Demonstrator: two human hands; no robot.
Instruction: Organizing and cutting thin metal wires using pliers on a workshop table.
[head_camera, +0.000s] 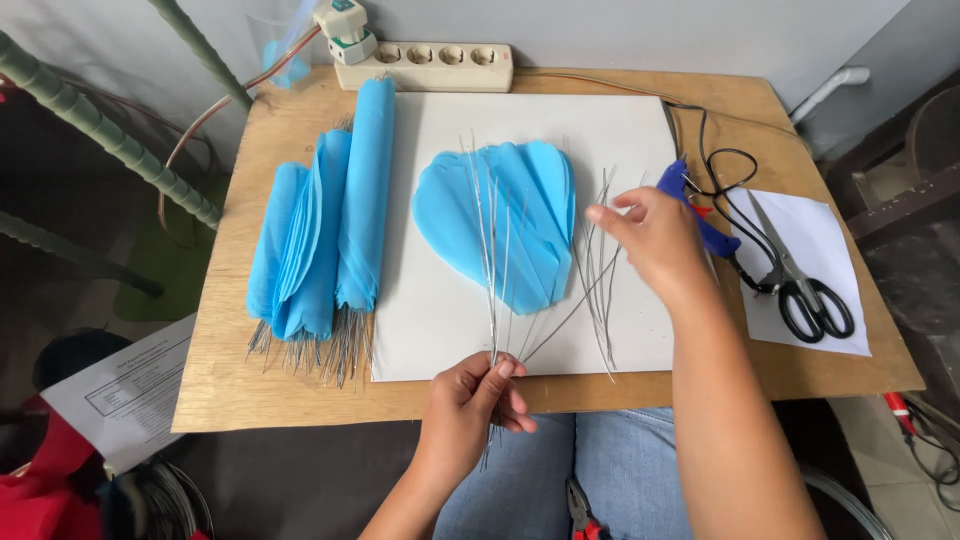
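Observation:
My left hand (470, 400) grips the lower ends of a fan of several thin metal wires (490, 260) at the table's near edge. The wires spread upward over a pile of light blue petal-shaped paper pieces (540, 215) lying on a white board (430, 320). My right hand (650, 235) hovers to the right of the petals, its fingertips pinching the top of one of the loose wires (600, 290) on the right side of the fan.
Folded blue petals on wire stems (320, 230) lie in a row on the left of the wooden table (230, 390). Black scissors (800, 280) rest on white paper at right, beside a blue glue gun (715, 238). A power strip (425, 65) sits at the back. Pliers (582, 510) lie on my lap.

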